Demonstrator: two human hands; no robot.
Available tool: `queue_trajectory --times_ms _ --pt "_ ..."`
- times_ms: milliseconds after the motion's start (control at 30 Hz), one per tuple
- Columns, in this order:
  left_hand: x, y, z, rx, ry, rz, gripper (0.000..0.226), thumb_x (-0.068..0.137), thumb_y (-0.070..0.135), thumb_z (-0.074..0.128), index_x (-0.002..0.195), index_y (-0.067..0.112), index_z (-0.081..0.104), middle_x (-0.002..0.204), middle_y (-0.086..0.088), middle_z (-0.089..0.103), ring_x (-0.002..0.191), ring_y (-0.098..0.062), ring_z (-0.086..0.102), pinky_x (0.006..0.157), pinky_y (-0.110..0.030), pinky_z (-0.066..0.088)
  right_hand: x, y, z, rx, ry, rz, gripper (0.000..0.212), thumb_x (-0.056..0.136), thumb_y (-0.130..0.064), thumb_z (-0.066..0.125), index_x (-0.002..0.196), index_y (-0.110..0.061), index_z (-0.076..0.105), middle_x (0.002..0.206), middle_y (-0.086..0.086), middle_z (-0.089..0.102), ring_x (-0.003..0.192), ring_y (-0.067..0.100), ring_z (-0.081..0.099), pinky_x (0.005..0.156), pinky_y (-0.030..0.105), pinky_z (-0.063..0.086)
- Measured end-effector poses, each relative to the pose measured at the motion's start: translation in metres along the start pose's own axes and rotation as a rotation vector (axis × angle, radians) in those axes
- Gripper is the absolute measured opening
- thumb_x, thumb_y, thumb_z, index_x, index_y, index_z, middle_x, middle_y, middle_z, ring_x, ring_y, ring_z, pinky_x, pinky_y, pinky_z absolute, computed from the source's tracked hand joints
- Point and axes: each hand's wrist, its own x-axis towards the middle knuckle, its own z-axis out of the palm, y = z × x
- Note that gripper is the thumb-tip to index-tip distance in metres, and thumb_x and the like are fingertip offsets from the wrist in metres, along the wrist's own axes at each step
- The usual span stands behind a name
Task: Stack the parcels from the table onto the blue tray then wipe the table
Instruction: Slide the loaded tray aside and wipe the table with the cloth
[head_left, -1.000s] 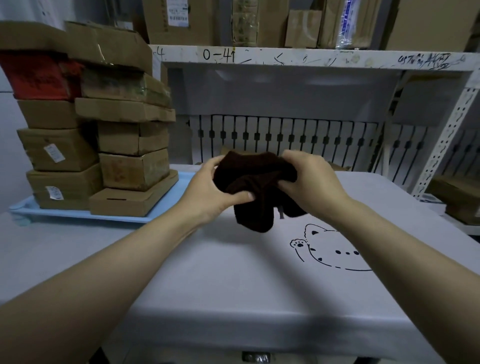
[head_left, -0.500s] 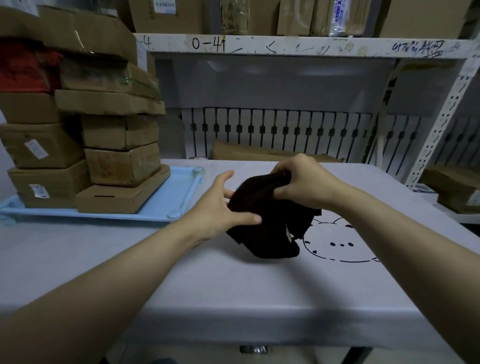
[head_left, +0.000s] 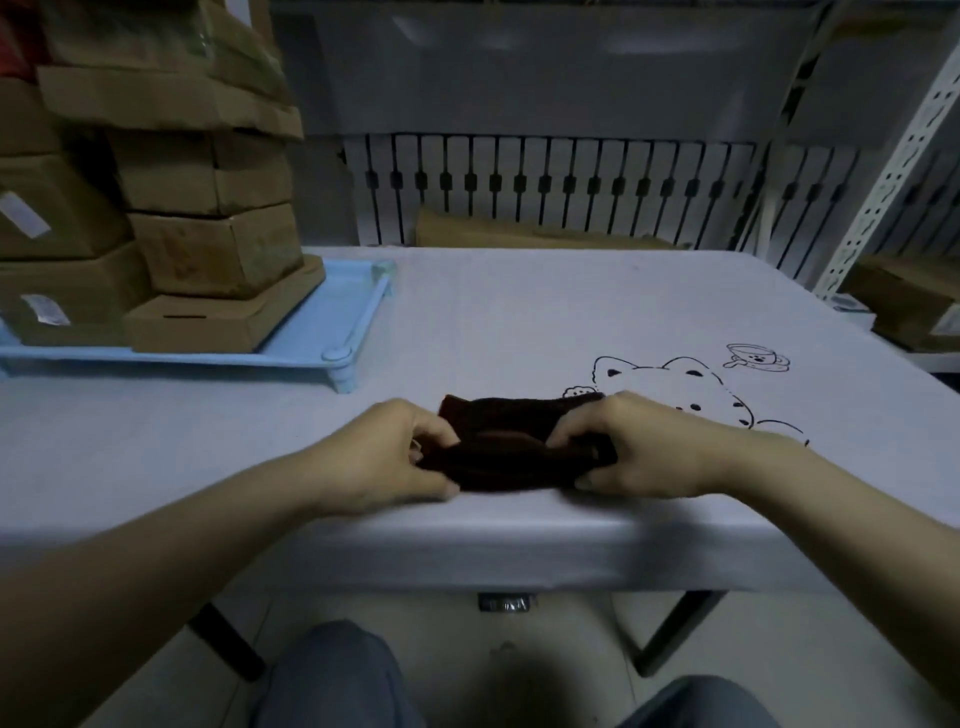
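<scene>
the grey table (head_left: 519, 312) bears a line-drawn cartoon cat (head_left: 691, 395) with no readable words, and at its far left the blue tray (head_left: 343, 312) carries the stacked cardboard parcels (head_left: 208, 208), at least six, two with white labels too blurred to read. near the table's front edge one dark brown cloth (head_left: 511, 452) lies folded, the left hand (head_left: 384, 457) gripping its left end and the right hand (head_left: 644, 447) its right end.

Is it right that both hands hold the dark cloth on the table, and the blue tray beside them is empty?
Not quite. Both the left hand and right hand do hold the dark cloth on the table, but the head view shows the blue tray stacked with cardboard parcels.
</scene>
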Motion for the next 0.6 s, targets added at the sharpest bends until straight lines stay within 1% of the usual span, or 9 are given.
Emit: queue_trajectory --times_ms 67,133,167,233,300,367,433,500,600 --pt "0.004 0.001 -0.005 -0.189 -0.025 -0.077 0.02 0.081 0.01 0.078 0.1 0.015 0.072 0.093 -0.011 0.076 0.083 -0.018 0.07 0.078 -0.03 0.054 0.006 0.007 -0.004 0.185 0.048 0.051 0.032 0.08 -0.003 0.067 0.106 -0.021 0.068 0.085 0.002 0.068 0.071 0.013 0.059 0.064 0.026 0.048" --pt "0.019 0.001 -0.011 -0.292 0.049 -0.207 0.03 0.084 0.014 0.076 0.111 0.013 0.064 0.096 -0.011 0.074 0.087 -0.024 0.07 0.074 -0.025 0.052 0.021 0.018 -0.012 0.329 0.135 0.143 0.043 0.083 -0.005 0.066 0.121 -0.025 0.063 0.096 0.001 0.067 0.078 0.014 0.062 0.068 0.026 0.052" --pt "0.026 0.0 -0.011 -0.251 0.135 -0.255 0.033 0.084 0.019 0.076 0.113 0.014 0.06 0.099 -0.008 0.07 0.087 -0.022 0.067 0.072 -0.024 0.05 0.03 0.024 -0.014 0.309 0.178 0.204 0.05 0.085 -0.01 0.067 0.131 -0.027 0.056 0.11 0.002 0.065 0.09 0.018 0.063 0.078 0.03 0.054" --pt "0.04 -0.008 -0.006 -0.03 0.341 -0.231 0.031 0.085 0.026 0.074 0.109 0.018 0.056 0.109 -0.004 0.061 0.095 -0.02 0.059 0.08 -0.028 0.047 0.045 0.033 -0.007 0.002 0.249 0.284 0.063 0.089 -0.022 0.065 0.147 -0.026 0.039 0.137 0.007 0.051 0.118 0.027 0.055 0.098 0.039 0.047" --pt "0.044 -0.015 -0.001 0.123 0.431 -0.123 0.013 0.09 0.028 0.066 0.101 0.022 0.063 0.111 -0.003 0.057 0.106 -0.022 0.053 0.092 -0.033 0.043 0.051 0.03 0.005 -0.191 0.348 0.142 0.062 0.09 -0.034 0.058 0.148 -0.027 0.039 0.147 0.005 0.044 0.134 0.027 0.043 0.107 0.042 0.036" --pt "0.042 -0.018 -0.002 0.123 0.367 -0.081 0.022 0.096 0.032 0.054 0.096 0.021 0.073 0.11 -0.005 0.064 0.11 -0.025 0.056 0.099 -0.035 0.042 0.053 0.023 0.014 -0.154 0.274 -0.057 0.062 0.087 -0.056 0.048 0.144 -0.033 0.046 0.148 -0.001 0.046 0.137 0.021 0.04 0.109 0.041 0.034" --pt "0.036 -0.016 -0.007 0.078 0.332 -0.091 0.036 0.101 0.029 0.046 0.103 0.012 0.077 0.11 -0.007 0.068 0.112 -0.025 0.058 0.096 -0.027 0.04 0.057 0.024 0.024 -0.215 0.128 -0.104 0.066 0.087 -0.068 0.041 0.146 -0.038 0.042 0.148 -0.006 0.045 0.135 0.017 0.04 0.108 0.04 0.035" --pt "0.029 -0.012 -0.013 0.02 0.374 -0.124 0.036 0.104 0.024 0.042 0.113 0.007 0.073 0.115 -0.006 0.066 0.115 -0.02 0.057 0.09 -0.02 0.035 0.065 0.028 0.032 -0.331 0.148 -0.089 0.059 0.093 -0.062 0.042 0.148 -0.041 0.038 0.144 -0.007 0.046 0.13 0.019 0.04 0.101 0.039 0.036" --pt "0.02 -0.014 -0.021 -0.089 0.405 -0.183 0.035 0.104 0.025 0.043 0.116 0.008 0.07 0.121 -0.003 0.064 0.111 -0.014 0.054 0.089 -0.021 0.033 0.085 0.015 0.037 -0.295 0.226 0.073 0.051 0.099 -0.05 0.043 0.149 -0.039 0.037 0.139 -0.003 0.045 0.127 0.022 0.036 0.099 0.042 0.037"
